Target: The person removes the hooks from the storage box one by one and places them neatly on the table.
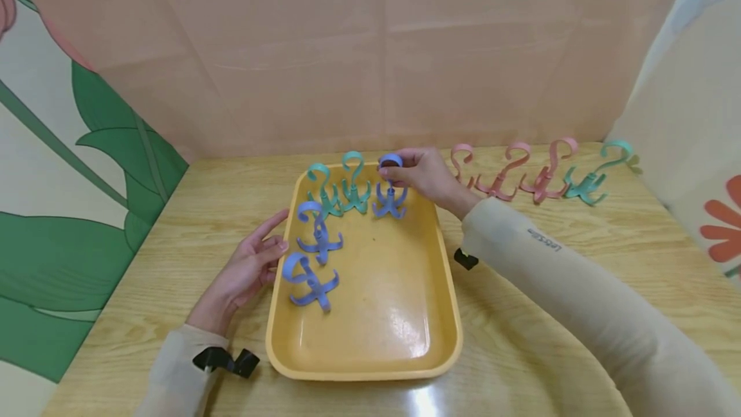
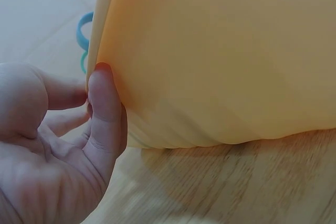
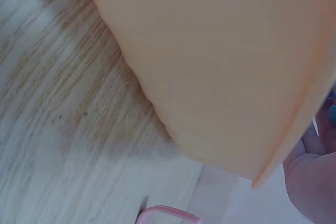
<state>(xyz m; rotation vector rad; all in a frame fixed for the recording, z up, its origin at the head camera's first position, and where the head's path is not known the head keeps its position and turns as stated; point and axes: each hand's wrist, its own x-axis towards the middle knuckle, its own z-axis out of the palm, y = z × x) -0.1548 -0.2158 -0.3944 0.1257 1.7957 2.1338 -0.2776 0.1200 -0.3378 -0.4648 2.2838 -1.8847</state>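
Purple hook (image 1: pixel 390 203) upright at far end of yellow tray (image 1: pixel 365 375); your right hand (image 1: pixel 427 176), fingers closed, pinches its curl, likely leaving prongs free. Your left hand (image 1: pixel 246 269) pinches the tray's left rim, probably steadying. Pink hooks (image 1: pixel 543 184) sit right, on table (image 1: pixel 521 262).

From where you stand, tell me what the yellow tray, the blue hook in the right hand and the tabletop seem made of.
Yellow tray: probably smooth, glossy plastic; a bright highlight shows on its floor.
Blue hook: likely molded plastic, fairly matte; evenly colored, with smooth curved arms.
Tabletop: wood or wood-look laminate, can't tell which; grain lines and a glossy reflection show.
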